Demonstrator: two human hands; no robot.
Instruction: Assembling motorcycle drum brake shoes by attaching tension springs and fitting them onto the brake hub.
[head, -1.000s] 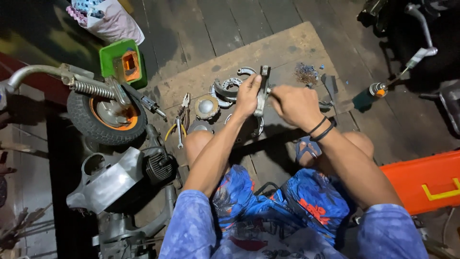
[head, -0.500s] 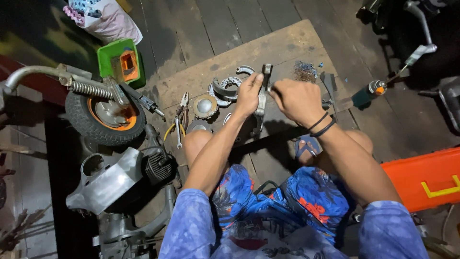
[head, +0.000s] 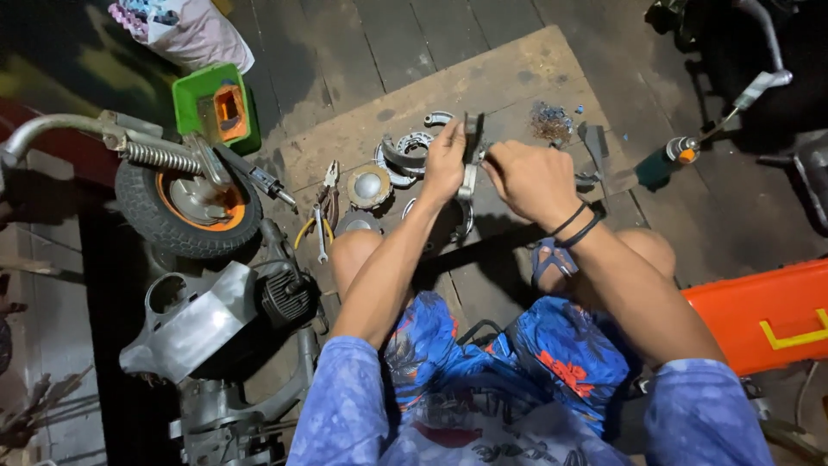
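Observation:
My left hand (head: pixel 446 162) and my right hand (head: pixel 528 175) both grip a curved grey metal brake shoe (head: pixel 470 151), held upright above a wooden board (head: pixel 517 86). The left hand's fingers wrap its left side, and the right hand pinches its right edge near the top. Just beyond the hands, more curved metal parts (head: pixel 407 154) lie on the board. A round metal cap (head: pixel 368 185) sits left of them.
A small wheel with an orange rim (head: pixel 188 204) and a spring lies at left, over engine parts (head: pixel 216 319). Pliers and a wrench (head: pixel 323 211) lie beside it. A green box (head: pixel 216 108) sits behind, a screwdriver (head: pixel 668 160) to the right, an orange case (head: pixel 759 315) at lower right.
Both hands stay on the brake shoe in about the same spot. The view has shifted very slightly.

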